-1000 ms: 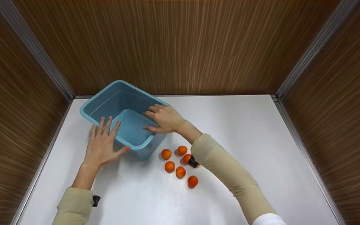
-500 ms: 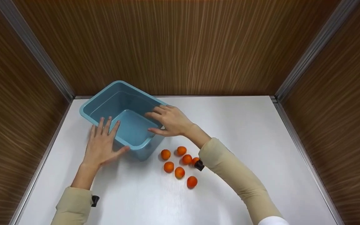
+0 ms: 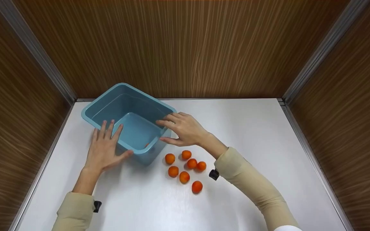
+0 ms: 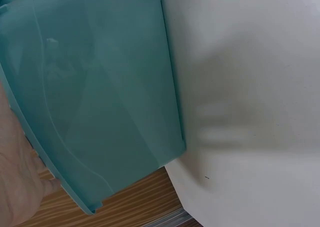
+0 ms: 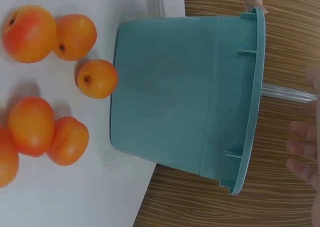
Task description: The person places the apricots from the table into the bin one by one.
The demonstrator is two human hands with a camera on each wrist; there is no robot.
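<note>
Left hand [image 3: 104, 150]: flat, fingers straight, steadying blue tub [image 3: 92, 110] rim.
Right hand [image 3: 185, 130]: spread, empty, above tub's near corner.
Done: one apricot [image 3: 146, 145] inside.
Left: six apricots [image 3: 185, 166] beside tub.

White tabletop [image 3: 252, 134], wood-grain panel walls [image 3: 185, 48], metal corner strips [image 3: 320, 54], beige sleeves [image 3: 252, 183]

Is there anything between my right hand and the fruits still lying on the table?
Nothing visible. The right hand hovers by the blue tub's rim, and the six orange fruits lie on bare table just below it.
</note>
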